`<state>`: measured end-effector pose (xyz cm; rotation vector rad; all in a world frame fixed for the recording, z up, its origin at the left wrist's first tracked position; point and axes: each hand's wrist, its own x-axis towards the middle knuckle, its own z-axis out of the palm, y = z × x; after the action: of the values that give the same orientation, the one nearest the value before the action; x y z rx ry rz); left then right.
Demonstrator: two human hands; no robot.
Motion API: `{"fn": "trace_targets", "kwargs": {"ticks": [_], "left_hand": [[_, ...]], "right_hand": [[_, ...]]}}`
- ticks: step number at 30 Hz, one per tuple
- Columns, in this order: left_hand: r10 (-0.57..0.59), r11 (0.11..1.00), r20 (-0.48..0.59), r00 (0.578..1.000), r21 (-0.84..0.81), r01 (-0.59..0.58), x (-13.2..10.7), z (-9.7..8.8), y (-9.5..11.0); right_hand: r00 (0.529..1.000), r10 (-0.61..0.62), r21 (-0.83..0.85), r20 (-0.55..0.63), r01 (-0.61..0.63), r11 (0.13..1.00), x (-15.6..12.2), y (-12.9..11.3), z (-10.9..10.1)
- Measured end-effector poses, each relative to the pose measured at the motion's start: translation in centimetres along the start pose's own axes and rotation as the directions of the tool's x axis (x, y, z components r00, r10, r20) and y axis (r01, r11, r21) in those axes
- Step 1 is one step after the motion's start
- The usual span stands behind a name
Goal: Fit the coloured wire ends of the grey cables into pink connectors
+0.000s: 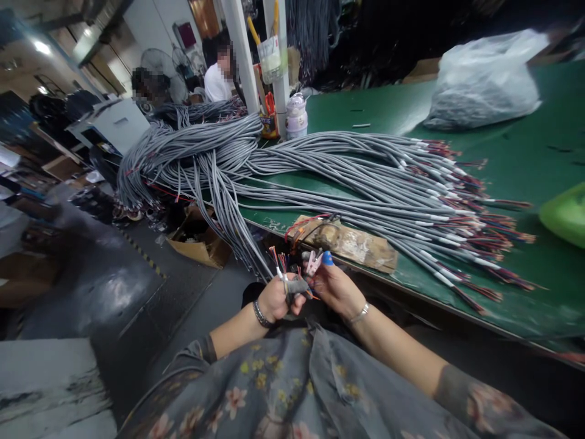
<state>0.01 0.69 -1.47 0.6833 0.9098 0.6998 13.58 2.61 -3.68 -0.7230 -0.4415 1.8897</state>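
My left hand (276, 299) is closed around the end of a grey cable (292, 285), whose thin coloured wires (280, 259) fan upward from the fist. My right hand (333, 286), with a blue cap on one fingertip, pinches a small pale connector piece (313, 262) right beside those wires. Both hands hover just off the near edge of the green table (516, 158). A large heap of grey cables (347, 177) with stripped coloured ends lies across the table and droops over its left edge.
A worn wooden block (351, 242) sits at the table edge by my hands. A filled plastic bag (484, 82) lies at the back right, a green object (567, 213) at the right edge, a cardboard box (196, 238) on the floor. Two people sit far back left.
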Motion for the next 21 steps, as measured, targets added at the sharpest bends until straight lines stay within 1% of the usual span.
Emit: {"fn": "trace_targets", "kwargs": {"ticks": [5,9,14,17,19,21], "left_hand": [[-0.007,0.998,-0.011,1.0,0.057,0.008,-0.1,0.2,0.0],[0.004,0.999,-0.031,1.0,0.049,-0.002,-0.2,0.2,0.0],[0.018,0.996,-0.035,0.999,0.087,-0.015,-1.1,0.3,-0.4],[0.055,0.994,-0.073,0.996,0.1,-0.048,-1.8,0.5,-0.8],[0.085,0.994,-0.106,0.991,0.082,-0.077,-2.1,0.8,-1.0],[0.106,0.994,-0.13,0.986,0.054,-0.1,-2.2,1.0,-1.0]], "right_hand": [[0.999,-0.021,0.045,-0.044,0.023,0.999,0.2,0.2,0.1],[1.0,-0.012,0.04,-0.012,0.013,0.999,-0.1,0.2,0.0],[0.997,0.063,0.034,0.045,-0.064,0.997,-0.8,-0.3,-0.1],[0.994,0.097,0.017,0.048,-0.098,0.995,-1.1,-0.8,0.1],[0.997,0.069,-0.007,0.035,-0.069,0.998,-1.2,-1.0,0.3],[1.0,0.008,-0.042,0.012,-0.007,0.999,-1.4,-1.1,0.6]]}}
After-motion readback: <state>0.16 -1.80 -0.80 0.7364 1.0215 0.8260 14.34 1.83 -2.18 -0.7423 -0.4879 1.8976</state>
